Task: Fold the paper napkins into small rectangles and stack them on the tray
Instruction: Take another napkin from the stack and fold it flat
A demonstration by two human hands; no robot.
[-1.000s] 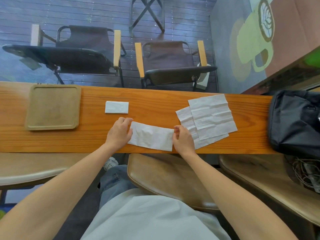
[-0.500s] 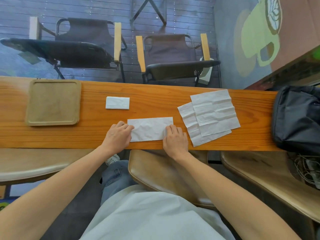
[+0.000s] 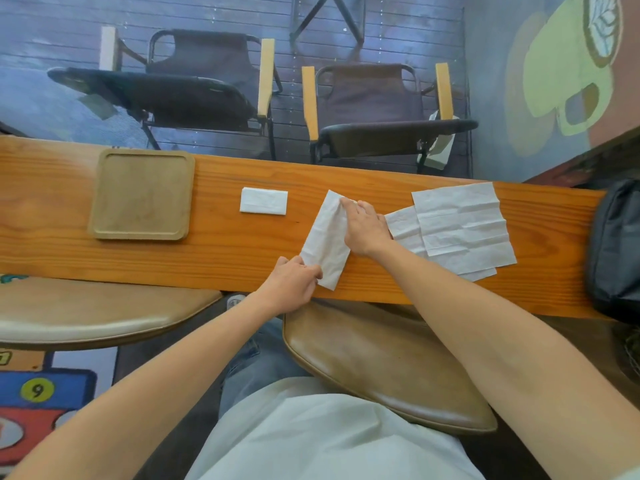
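Left hand point(image 3: 294, 284) pinches white half-folded paper napkin point(image 3: 325, 242) near surface's front edge; right hand point(image 3: 365, 230) grips far end, squaring next fold.

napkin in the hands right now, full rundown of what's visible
The napkin being folded is white, slightly crinkled paper, folded into a long strip. It lies diagonally on the wooden counter, far end toward the chairs, near end by the counter's front edge. The left hand pinches its near end; the right hand holds its far end and covers its right edge. It touches no other napkin.
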